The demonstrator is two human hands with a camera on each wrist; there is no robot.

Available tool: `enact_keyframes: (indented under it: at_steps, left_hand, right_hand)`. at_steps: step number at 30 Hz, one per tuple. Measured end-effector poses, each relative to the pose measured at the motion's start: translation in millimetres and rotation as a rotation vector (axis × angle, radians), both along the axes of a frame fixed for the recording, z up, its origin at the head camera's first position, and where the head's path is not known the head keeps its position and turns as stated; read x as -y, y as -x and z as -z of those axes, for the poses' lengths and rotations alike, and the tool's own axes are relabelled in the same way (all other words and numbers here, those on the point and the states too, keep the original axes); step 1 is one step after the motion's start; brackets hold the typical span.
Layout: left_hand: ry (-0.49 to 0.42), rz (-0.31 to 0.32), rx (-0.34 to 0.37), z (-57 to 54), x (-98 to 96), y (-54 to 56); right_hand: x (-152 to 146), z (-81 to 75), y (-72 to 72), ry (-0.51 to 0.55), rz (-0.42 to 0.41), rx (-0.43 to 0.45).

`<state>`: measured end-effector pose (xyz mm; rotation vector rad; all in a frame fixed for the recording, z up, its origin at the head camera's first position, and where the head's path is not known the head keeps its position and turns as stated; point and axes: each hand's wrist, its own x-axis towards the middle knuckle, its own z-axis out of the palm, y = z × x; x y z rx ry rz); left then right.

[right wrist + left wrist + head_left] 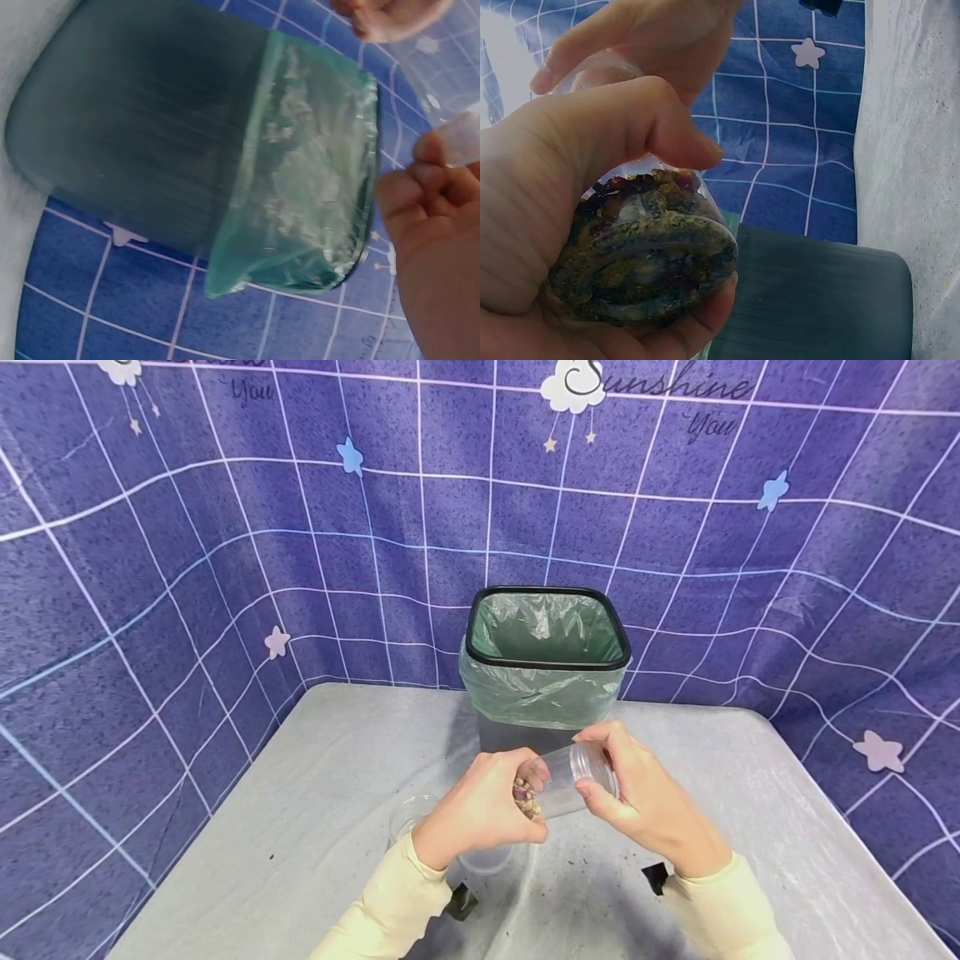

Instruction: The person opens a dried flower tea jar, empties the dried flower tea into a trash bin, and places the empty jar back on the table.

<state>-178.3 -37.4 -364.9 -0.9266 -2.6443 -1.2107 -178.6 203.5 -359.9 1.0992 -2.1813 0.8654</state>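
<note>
Grey table (330, 760) below, and standing on it beyond the hands, the green-lined bin (547, 665)! Cream sleeves (390, 893) slant inward from the near side. Left hand (480, 797): curled firmly around the base, thumb on the near side, fingers on the far. Right hand (647, 797) mirrors it, gripping the threaded end. Between them, in front of the bin, the clear jar (561, 789) is held aloft, tilted, left end lower. And inside that lower end, dried flowers (526, 798), gathered tight!
</note>
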Motion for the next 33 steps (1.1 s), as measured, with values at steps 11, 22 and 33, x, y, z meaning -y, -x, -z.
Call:
enact_keyframes:
  at_steps: [11, 22, 33]
  left_hand:
    - [0.002, -0.002, 0.009, -0.3, 2.9, 1.3]
    - [0.032, -0.005, -0.007, -0.4, 3.4, 2.0]
    - [0.029, 0.007, -0.019, 0.4, 2.8, 3.3]
  right_hand:
    - [-3.2, -19.9, -21.7, -0.135, 0.053, 0.109]
    - [-2.5, -29.3, -30.4, -0.168, 0.007, 0.111]
    - [-3.4, -29.7, -28.4, -0.118, -0.105, 0.089]
